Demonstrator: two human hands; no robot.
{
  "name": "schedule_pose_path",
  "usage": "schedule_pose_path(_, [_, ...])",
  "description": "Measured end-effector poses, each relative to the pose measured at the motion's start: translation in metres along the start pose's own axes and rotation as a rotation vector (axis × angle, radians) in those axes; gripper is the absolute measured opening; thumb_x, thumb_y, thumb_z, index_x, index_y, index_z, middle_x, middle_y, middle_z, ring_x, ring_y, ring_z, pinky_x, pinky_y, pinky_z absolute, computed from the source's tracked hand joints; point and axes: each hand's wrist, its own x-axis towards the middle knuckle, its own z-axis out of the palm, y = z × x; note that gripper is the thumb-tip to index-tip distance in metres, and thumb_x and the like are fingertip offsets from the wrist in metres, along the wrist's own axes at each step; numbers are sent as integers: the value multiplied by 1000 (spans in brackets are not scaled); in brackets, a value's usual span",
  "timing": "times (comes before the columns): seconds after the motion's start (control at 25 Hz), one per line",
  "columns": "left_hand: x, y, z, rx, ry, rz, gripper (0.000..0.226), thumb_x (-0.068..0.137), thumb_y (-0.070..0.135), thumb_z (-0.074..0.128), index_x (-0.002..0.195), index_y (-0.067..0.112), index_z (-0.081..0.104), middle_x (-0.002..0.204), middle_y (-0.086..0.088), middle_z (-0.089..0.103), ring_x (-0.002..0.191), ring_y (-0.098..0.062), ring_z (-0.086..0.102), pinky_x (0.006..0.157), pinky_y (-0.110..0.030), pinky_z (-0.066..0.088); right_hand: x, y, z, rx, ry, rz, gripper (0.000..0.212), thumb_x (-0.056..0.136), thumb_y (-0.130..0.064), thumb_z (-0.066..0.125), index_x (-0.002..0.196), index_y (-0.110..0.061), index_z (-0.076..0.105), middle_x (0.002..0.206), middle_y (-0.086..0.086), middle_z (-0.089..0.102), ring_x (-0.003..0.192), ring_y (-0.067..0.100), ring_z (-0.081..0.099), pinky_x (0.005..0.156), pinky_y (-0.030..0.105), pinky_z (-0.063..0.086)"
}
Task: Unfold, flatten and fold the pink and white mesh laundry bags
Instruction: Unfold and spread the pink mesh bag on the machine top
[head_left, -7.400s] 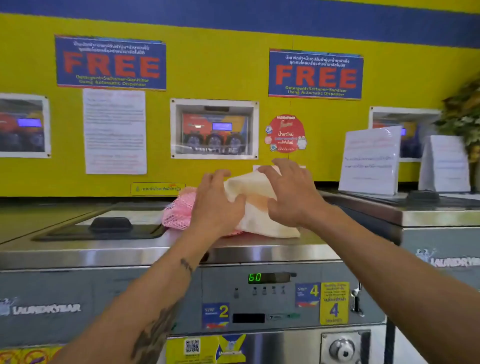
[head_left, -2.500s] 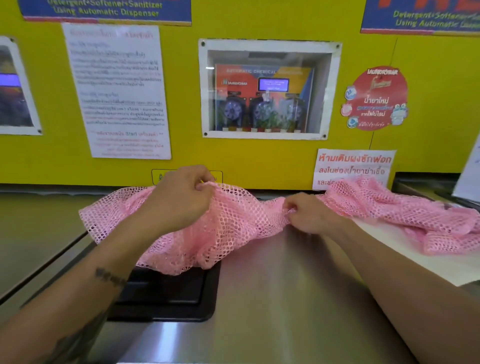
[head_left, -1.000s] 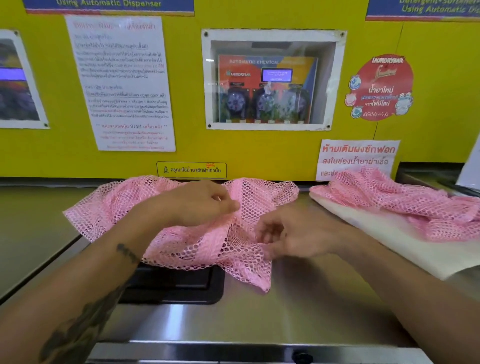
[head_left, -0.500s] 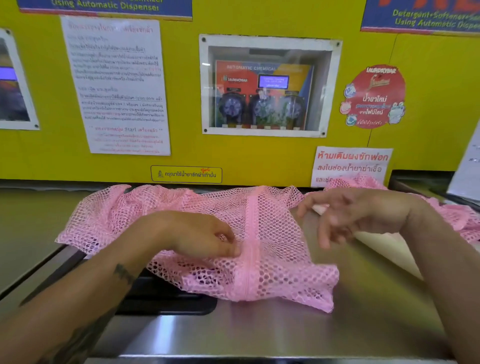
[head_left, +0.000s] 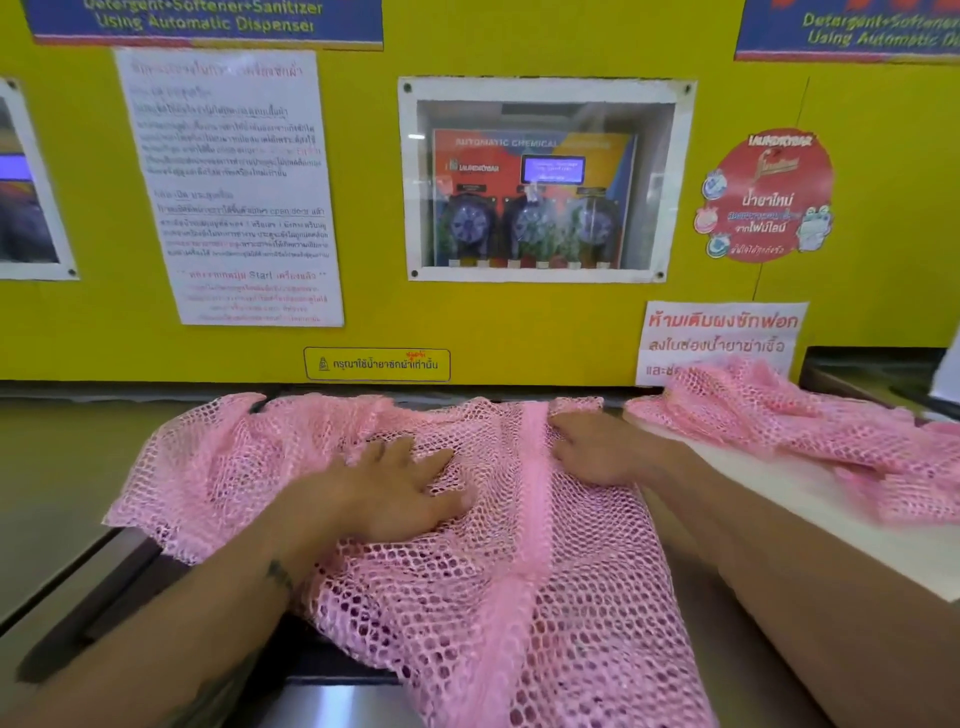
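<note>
Both grips are released: the left hand (head_left: 395, 493) lies flat, fingers spread, pressing the pink mesh bag (head_left: 519, 571) onto the steel counter (head_left: 47, 499). The right hand (head_left: 597, 449) rests palm-down beside the bag's central seam (head_left: 535, 483). Forearms reach forward. A second pink bag (head_left: 789, 415) lies on a white bag (head_left: 831, 525) at right.

A self-service laundromat: steel washing-machine tops (head_left: 363, 696) line a yellow wall (head_left: 883, 208), with a windowed automatic chemical dispenser (head_left: 540, 197), detergent-softener-sanitizer banners (head_left: 208, 21) and posted instruction sheets (head_left: 234, 187).
</note>
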Motion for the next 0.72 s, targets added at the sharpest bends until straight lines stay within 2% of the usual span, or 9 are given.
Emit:
schedule_pose_path(0.12, [-12,-5,-10,-242,53,99,79,82,78,35,150,37,29,162,0,23,147,-21,26,119,-43,20,-4,5,-10,-15,165,1,21,94,-26,42,104,-15,58,118,7,62,109,29,59,90,39,47])
schedule_pose_path(0.2, [-21,-11,-22,-439,240,146,53,91,57,49,141,37,45,154,5,38,134,-14,42,110,-34,30,-8,-9,-17,32,384,-48,29,94,-20,48,120,-15,60,124,8,60,116,31,56,94,43,48])
schedule_pose_path(0.24, [-27,-17,-29,-515,359,145,44,93,48,53,136,38,50,150,7,43,130,-13,45,106,-35,34,-11,-20,-21,114,392,-91,36,97,-24,48,132,-17,56,135,9,57,123,31,53,100,46,45])
schedule_pose_path(0.32, [-37,-36,-43,-597,581,103,34,93,37,58,127,36,58,138,7,52,124,-14,50,99,-34,40,-14,-40,-20,259,89,-178,53,100,-48,41,149,-29,38,158,2,36,143,26,34,116,49,29])
schedule_pose_path(0.4, [-44,-67,-50,-604,680,-15,30,92,34,60,123,31,61,128,3,57,113,-16,55,88,-30,42,-19,-50,-12,190,-222,-206,71,94,-64,39,156,-37,17,167,-2,8,153,20,8,122,50,10])
schedule_pose_path(0.48, [-49,-102,-45,-474,610,-179,44,90,42,60,131,28,55,136,-2,55,109,-21,55,85,-32,44,-21,-49,-18,94,-301,-154,76,94,-60,45,157,-31,13,167,1,5,153,19,5,123,42,8])
schedule_pose_path(0.56, [-52,-128,-25,-306,432,-330,71,84,59,56,146,27,39,154,-7,38,129,-28,47,101,-41,43,-14,-62,-39,-79,-292,-139,72,94,-51,52,155,-23,26,164,2,22,149,23,24,120,39,22])
schedule_pose_path(0.64, [-54,-137,-4,-256,307,-397,85,81,68,49,152,28,24,162,-13,18,147,-34,22,117,-49,24,1,-95,-66,-114,-136,-211,54,89,-35,59,140,-22,50,145,4,51,131,28,48,108,41,42])
schedule_pose_path(0.72, [-55,-138,13,-333,316,-384,83,87,63,48,155,28,14,164,-13,12,149,-35,15,120,-49,17,26,-137,-80,1,87,-288,43,88,-18,54,130,-19,59,126,7,63,117,31,58,93,33,48])
